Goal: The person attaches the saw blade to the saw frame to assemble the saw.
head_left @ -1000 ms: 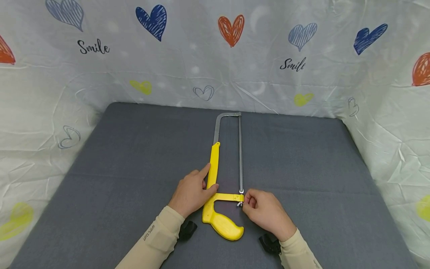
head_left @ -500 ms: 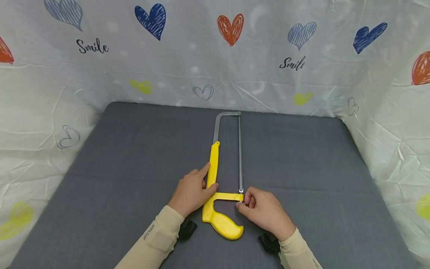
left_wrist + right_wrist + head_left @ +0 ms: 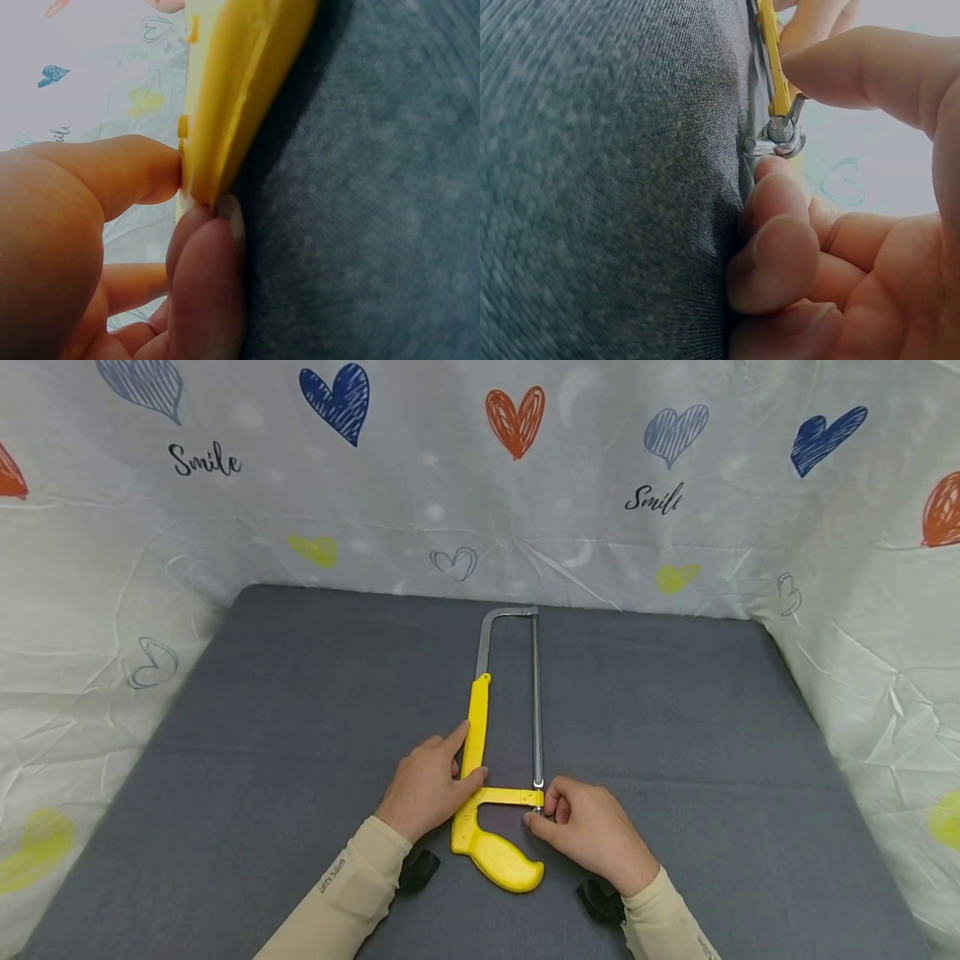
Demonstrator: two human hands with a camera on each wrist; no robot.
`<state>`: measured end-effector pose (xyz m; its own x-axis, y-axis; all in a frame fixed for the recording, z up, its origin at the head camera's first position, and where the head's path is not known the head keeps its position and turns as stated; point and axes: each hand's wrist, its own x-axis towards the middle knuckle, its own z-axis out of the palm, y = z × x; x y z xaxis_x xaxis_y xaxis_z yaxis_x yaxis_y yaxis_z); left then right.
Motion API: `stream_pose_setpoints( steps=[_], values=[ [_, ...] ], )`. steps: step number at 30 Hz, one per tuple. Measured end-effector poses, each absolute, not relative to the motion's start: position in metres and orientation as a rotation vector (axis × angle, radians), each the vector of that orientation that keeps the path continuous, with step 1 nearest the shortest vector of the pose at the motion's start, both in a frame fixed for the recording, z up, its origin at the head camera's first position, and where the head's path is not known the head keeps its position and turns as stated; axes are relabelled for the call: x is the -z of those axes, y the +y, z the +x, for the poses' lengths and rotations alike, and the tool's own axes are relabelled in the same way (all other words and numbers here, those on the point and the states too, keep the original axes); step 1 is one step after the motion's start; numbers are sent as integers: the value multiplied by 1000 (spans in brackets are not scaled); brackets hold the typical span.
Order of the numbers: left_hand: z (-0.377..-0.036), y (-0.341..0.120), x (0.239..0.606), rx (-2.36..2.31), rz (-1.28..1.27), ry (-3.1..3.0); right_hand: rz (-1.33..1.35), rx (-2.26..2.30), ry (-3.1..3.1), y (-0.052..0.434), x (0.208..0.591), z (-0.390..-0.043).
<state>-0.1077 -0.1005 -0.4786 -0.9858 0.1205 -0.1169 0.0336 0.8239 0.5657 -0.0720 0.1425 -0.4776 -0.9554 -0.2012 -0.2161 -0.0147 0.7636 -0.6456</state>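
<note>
A hacksaw [image 3: 478,702] with a yellow handle and a metal front lies flat on the grey cloth, its blade [image 3: 537,710] side to the right. My left hand [image 3: 423,789] grips the yellow frame from the left, thumb on one face and fingers along the edge; the left wrist view shows the yellow frame [image 3: 225,97] between them. At the blade's near end, my right hand [image 3: 596,827] works a silver wing nut [image 3: 780,142]. The right wrist view shows the thumb against one wing and a curled forefinger by the other. From the head, the thumb mostly hides the nut.
Grey cloth [image 3: 300,693] covers the table, which ends at a white curtain [image 3: 405,493] printed with hearts. Black wrist devices [image 3: 418,872] sit under both forearms, near the saw's handle.
My right thumb has moved left onto the wing nut, which showed beside it a second ago. The left hand and the hacksaw stay in place.
</note>
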Motion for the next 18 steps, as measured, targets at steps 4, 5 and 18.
stream_pose_setpoints(
  steps=[4,5,18],
  values=[
    [-108,-100,479,-874,114,2861,-166,975,2691,142,478,-72],
    [-108,-100,479,-868,110,2861,-171,974,2694,142,478,-72],
    [-108,-100,480,-855,109,2861,-199,947,2716,142,477,-71]
  ],
)
